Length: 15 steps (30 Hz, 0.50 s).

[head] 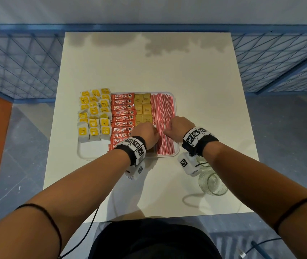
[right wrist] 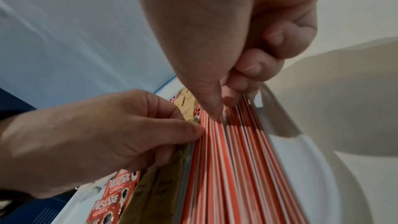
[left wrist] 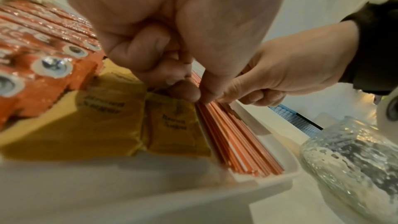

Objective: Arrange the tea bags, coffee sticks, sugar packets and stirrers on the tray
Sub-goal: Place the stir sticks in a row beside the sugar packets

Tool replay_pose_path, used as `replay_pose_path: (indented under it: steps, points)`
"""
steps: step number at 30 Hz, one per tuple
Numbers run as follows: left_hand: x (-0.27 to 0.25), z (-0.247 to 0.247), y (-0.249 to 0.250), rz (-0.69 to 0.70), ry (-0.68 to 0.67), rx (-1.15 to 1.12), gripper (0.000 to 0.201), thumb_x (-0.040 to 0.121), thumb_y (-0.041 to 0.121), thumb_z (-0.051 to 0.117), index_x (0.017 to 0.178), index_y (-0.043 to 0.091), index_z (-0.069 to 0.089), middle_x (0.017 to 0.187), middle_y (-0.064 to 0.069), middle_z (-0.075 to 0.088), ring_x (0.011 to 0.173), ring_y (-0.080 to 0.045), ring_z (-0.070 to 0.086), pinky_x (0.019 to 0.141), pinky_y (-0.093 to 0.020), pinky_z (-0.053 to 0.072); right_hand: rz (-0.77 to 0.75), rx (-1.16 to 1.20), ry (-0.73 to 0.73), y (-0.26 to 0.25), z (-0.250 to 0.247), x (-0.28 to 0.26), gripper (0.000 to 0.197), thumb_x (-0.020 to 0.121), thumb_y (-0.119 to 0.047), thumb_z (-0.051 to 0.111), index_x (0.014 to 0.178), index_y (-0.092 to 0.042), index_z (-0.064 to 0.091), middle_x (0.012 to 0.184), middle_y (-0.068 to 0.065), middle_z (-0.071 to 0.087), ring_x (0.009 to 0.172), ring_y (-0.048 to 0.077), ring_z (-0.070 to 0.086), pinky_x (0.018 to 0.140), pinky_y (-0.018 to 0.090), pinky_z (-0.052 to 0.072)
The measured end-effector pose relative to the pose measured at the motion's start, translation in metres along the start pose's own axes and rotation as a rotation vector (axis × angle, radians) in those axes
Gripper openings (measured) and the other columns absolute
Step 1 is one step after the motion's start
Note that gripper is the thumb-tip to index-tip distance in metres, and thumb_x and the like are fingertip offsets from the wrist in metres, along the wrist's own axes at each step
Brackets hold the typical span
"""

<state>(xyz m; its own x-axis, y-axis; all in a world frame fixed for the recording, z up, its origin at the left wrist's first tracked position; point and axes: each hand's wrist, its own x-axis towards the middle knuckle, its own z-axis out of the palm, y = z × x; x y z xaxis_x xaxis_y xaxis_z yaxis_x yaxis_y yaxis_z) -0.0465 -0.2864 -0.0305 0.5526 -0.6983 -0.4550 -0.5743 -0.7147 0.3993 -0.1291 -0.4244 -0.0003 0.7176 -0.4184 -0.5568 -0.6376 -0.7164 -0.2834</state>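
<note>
A white tray holds rows of yellow tea bags, red coffee sticks, brown sugar packets and red-and-white stirrers. Both hands hover over the near half of the stirrers. My left hand is curled, its thumb and forefinger pinching stirrers at the pile's left edge beside the sugar packets. My right hand is curled too, with thumb and fingertips nipping stirrers nearer the tray's right rim. The two hands are a few centimetres apart.
A glass jar lies on the white table near my right wrist, just off the tray's near right corner. Blue wire fencing surrounds the table. Cables hang by the table's near edge.
</note>
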Motion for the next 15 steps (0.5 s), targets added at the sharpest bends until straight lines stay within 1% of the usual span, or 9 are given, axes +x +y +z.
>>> replay_pose_path:
  steps: [1,4,7,10,11,12,13,14,15]
  points:
    - [-0.001,-0.001,0.0,0.007,0.004,-0.001,0.038,0.098,0.036,0.054,0.065,0.018,0.058,0.071,-0.004,0.061,0.069,-0.024,0.063,0.068,-0.036,0.057,-0.001,-0.007,0.0,0.0,0.0,-0.001,0.027,0.093,-0.037,0.068,0.083,-0.012,0.065,0.08,0.004,0.068,0.074,0.022,0.068,0.068,0.034,0.058]
    - [-0.004,-0.001,0.0,0.013,0.009,-0.016,0.037,0.098,0.037,0.054,0.069,0.016,0.062,0.075,-0.005,0.062,0.07,-0.024,0.063,0.07,-0.038,0.058,0.006,-0.002,0.012,0.0,-0.001,-0.002,0.031,0.094,-0.036,0.067,0.072,-0.017,0.055,0.073,0.003,0.063,0.071,0.023,0.066,0.06,0.03,0.051]
    - [-0.008,-0.005,-0.002,0.021,0.02,-0.024,0.037,0.098,0.038,0.053,0.071,0.015,0.065,0.077,-0.003,0.062,0.071,-0.023,0.062,0.072,-0.039,0.058,0.017,0.069,0.022,0.002,-0.003,-0.003,0.037,0.093,-0.036,0.065,0.064,-0.017,0.053,0.066,0.004,0.059,0.065,0.024,0.063,0.062,0.034,0.054]
    - [-0.016,-0.011,-0.005,0.003,0.053,-0.063,0.035,0.098,0.036,0.056,0.077,0.011,0.069,0.078,-0.005,0.064,0.074,-0.023,0.063,0.072,-0.036,0.057,0.038,0.18,0.051,0.005,-0.004,-0.008,0.041,0.095,-0.038,0.064,0.061,-0.016,0.057,0.06,0.004,0.057,0.059,0.021,0.059,0.065,0.037,0.056]
    - [-0.019,-0.013,-0.008,-0.017,0.073,-0.09,0.034,0.097,0.036,0.058,0.076,0.012,0.066,0.076,-0.005,0.064,0.074,-0.024,0.063,0.071,-0.036,0.056,0.04,0.216,0.066,0.006,-0.003,-0.011,0.041,0.095,-0.04,0.064,0.064,-0.015,0.061,0.063,0.005,0.06,0.062,0.021,0.062,0.065,0.035,0.055]
    - [-0.021,-0.013,-0.012,-0.049,0.091,-0.116,0.031,0.096,0.038,0.059,0.075,0.016,0.063,0.075,-0.002,0.062,0.074,-0.023,0.063,0.07,-0.035,0.055,0.04,0.248,0.087,0.007,-0.002,-0.015,0.038,0.095,-0.043,0.064,0.071,-0.014,0.068,0.071,0.004,0.066,0.071,0.021,0.067,0.069,0.033,0.054]
    - [-0.024,-0.014,-0.017,-0.083,0.11,-0.133,0.028,0.096,0.04,0.061,0.076,0.019,0.059,0.075,0.0,0.061,0.074,-0.021,0.062,0.067,-0.033,0.054,0.054,0.278,0.105,0.008,-0.002,-0.02,0.035,0.095,-0.047,0.064,0.085,-0.015,0.072,0.084,0.001,0.071,0.084,0.02,0.069,0.077,0.033,0.054]
    - [-0.027,-0.014,-0.022,-0.116,0.133,-0.148,0.026,0.095,0.042,0.061,0.079,0.022,0.058,0.075,0.002,0.061,0.074,-0.019,0.061,0.064,-0.031,0.051,0.059,0.303,0.126,0.008,0.0,-0.025,0.037,0.095,-0.05,0.064,0.102,-0.015,0.073,0.101,0.0,0.072,0.097,0.02,0.068,0.086,0.035,0.054]
    - [-0.032,-0.015,-0.027,-0.138,0.161,-0.16,0.023,0.094,0.043,0.062,0.081,0.024,0.057,0.075,0.003,0.061,0.073,-0.017,0.06,0.062,-0.03,0.049,0.066,0.321,0.141,0.009,0.002,-0.029,0.047,0.095,-0.054,0.063,0.12,-0.014,0.069,0.118,0.001,0.069,0.11,0.021,0.065,0.095,0.037,0.053]
